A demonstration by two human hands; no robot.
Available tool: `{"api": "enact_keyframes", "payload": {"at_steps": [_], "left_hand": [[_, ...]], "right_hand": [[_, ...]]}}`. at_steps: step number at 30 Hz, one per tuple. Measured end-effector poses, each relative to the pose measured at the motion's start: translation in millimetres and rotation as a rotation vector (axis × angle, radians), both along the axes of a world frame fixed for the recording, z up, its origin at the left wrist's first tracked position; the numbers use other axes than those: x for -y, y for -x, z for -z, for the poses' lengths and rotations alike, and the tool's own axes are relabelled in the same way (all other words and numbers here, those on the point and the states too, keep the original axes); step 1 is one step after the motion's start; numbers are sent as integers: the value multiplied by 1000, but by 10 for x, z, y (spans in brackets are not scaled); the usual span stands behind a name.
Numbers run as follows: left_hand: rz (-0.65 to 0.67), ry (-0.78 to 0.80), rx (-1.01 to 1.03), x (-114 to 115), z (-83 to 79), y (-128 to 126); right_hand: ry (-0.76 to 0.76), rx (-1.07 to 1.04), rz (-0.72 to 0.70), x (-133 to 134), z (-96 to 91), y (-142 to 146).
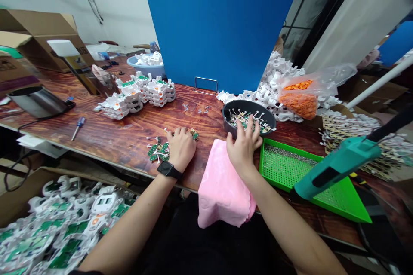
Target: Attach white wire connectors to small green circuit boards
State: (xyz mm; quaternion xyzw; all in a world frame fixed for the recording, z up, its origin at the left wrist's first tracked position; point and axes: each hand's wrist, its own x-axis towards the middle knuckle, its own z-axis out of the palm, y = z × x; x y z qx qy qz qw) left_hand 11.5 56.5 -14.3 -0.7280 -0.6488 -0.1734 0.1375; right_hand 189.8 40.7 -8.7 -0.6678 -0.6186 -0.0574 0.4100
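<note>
My left hand [181, 148], with a black watch on the wrist, rests knuckles-up on the wooden table [106, 131], fingers curled over small green circuit boards [158, 151]; what it grips is hidden. My right hand [244, 145] reaches with spread fingers over the rim of a dark bowl [248, 117] filled with small boards and metal pins. A pink cloth [222, 189] lies under that wrist and hangs off the table edge.
Stacks of white housings [142, 92] stand at back left, more white parts [277, 81] and a bag of orange pieces [298, 96] at back right. A green tray [290, 167] and teal tool [338, 165] lie right. A blue panel [219, 25] stands behind. A box of housings [58, 227] sits below.
</note>
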Motion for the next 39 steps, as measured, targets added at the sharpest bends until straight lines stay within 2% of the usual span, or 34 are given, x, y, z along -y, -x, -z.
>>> {"api": "enact_keyframes", "payload": {"at_steps": [2, 3, 5, 8, 10, 12, 13, 15, 18, 21, 26, 31, 39], "left_hand": [[29, -27, 85, 33, -56, 8], [59, -37, 148, 61, -91, 11], [149, -24, 319, 133, -159, 12], [306, 131, 658, 241, -217, 1], [386, 305, 895, 294, -214, -10], [438, 446, 1055, 328, -189, -16], [456, 472, 1074, 338, -174, -17], [475, 419, 986, 349, -144, -8], [471, 260, 749, 348, -105, 21], [458, 230, 687, 347, -69, 49], [412, 330, 768, 364, -37, 62], [398, 457, 918, 391, -70, 40], [355, 522, 1053, 385, -76, 24]], "right_hand": [[-57, 3, -45, 15, -15, 22], [-78, -7, -118, 11, -11, 28], [-84, -71, -352, -11, 15, 36], [36, -240, -752, -55, 77, 49], [145, -397, -882, -76, 113, 60], [241, -560, -898, -88, 132, 70], [274, -635, -882, -91, 133, 72], [320, -740, -872, -94, 124, 74], [371, -818, -912, -95, 103, 70], [408, -822, -912, -101, 98, 61], [454, -721, -921, -107, 120, 39], [398, -634, -905, -100, 135, 37], [367, -648, -870, -84, 108, 42]]}}
